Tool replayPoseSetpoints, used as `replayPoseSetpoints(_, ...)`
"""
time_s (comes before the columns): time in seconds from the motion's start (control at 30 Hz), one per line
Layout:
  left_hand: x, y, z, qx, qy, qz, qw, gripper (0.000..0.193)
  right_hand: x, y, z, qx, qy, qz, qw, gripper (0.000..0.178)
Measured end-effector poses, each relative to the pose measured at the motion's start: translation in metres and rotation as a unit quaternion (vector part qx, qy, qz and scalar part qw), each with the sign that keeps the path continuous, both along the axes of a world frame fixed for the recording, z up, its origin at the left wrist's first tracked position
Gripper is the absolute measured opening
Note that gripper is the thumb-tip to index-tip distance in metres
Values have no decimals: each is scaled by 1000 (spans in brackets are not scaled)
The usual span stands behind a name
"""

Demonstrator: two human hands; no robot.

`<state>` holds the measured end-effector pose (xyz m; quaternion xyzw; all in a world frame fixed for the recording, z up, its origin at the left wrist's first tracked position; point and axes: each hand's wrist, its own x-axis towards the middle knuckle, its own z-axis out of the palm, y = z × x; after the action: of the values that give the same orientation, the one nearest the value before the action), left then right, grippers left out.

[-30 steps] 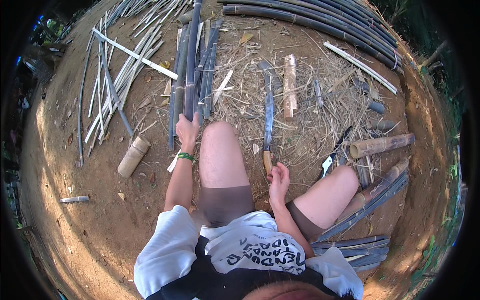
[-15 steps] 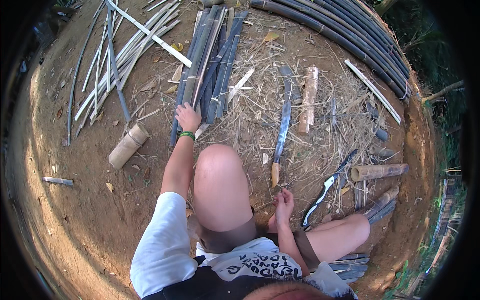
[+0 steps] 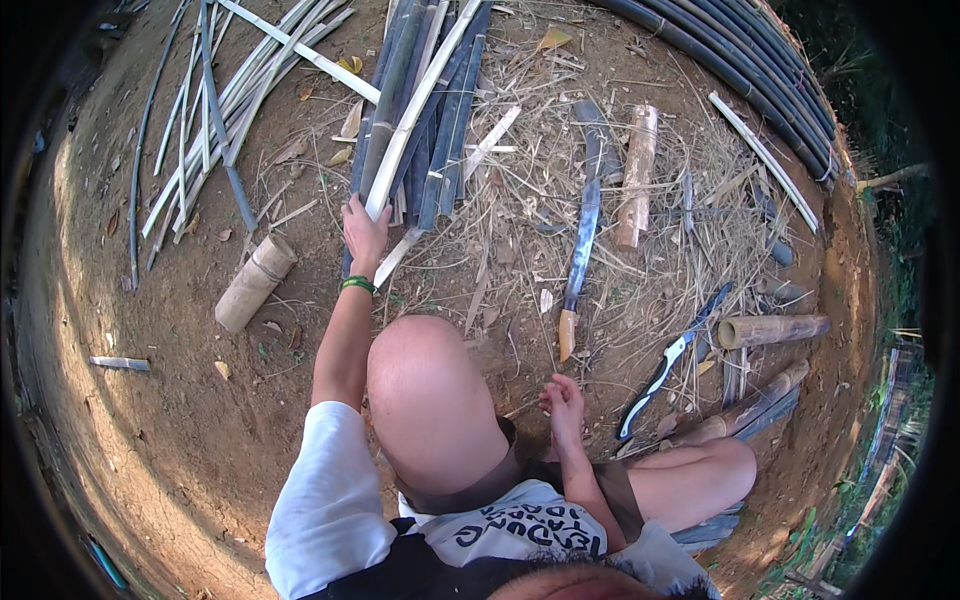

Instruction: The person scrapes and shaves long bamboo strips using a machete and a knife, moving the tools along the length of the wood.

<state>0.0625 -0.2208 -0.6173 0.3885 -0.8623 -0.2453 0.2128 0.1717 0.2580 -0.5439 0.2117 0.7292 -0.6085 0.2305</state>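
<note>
My left hand (image 3: 365,235) is closed round the near end of a split bamboo strip (image 3: 409,125). The strip's pale inner face is up, and it lies lengthwise over a bundle of dark split bamboo (image 3: 455,140). My right hand (image 3: 563,405) hovers by my folded leg with its fingers curled in, and nothing shows in them. Just beyond it lies a machete (image 3: 582,240), its wooden handle toward me and apart from my fingers. A folding saw (image 3: 655,385) with a black and white handle rests to the right.
Pale strips (image 3: 215,130) are heaped at the far left, near a short bamboo section (image 3: 256,283). Bamboo pieces (image 3: 638,180) lie among straw and shavings beyond the machete. Long dark poles (image 3: 720,75) are stacked at the far right; another bamboo section (image 3: 775,330) sits nearer.
My left hand has gone from resting on the bundle to gripping one strip, whose pale face now shows. My right hand has drawn away from the machete handle. The view has shifted slightly.
</note>
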Motion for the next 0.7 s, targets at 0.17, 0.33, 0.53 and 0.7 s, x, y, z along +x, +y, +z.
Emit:
replayPoseSetpoints(0.17, -16, 20, 21, 57, -73, -14, 996, 75, 4, 1, -1, 18, -17, 18, 1000, 23)
replayPoseSetpoints(0.33, -28, 56, 20, -123, -181, -26, 975, 94, -9, -3, 2, 83, 52, 68, 993, 20)
replayPoseSetpoints(0.53, -97, 52, 81, 4, -141, -251, 958, 89, -105, -44, 57, 221, 55, 129, 965, 37)
replayPoseSetpoints(0.7, -167, 106, 157, 59, -122, -492, 860, 83, -180, -44, 52, 259, 124, 168, 943, 34)
